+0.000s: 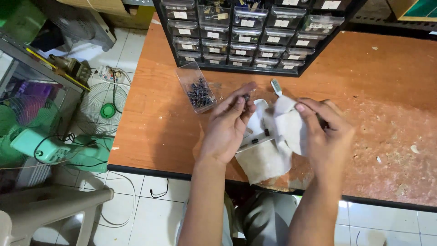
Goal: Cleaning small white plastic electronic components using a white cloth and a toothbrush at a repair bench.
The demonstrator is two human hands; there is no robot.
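Left hand (226, 130) pinches small dark component (246, 97) at fingertips, lifted for inspection. Right hand (324, 136) grips white cloth (268, 155) at tabletop front edge. Clear drawer (195, 86) pulled out beside, within reach.

Both forearms are bare, the left hand (226, 130) and right hand (325, 136) ungloved and ringless; grey-green trousers (255, 218) cover the knees.

tray (193, 82) left of cloth (266, 157), cabinet (255, 36) behind
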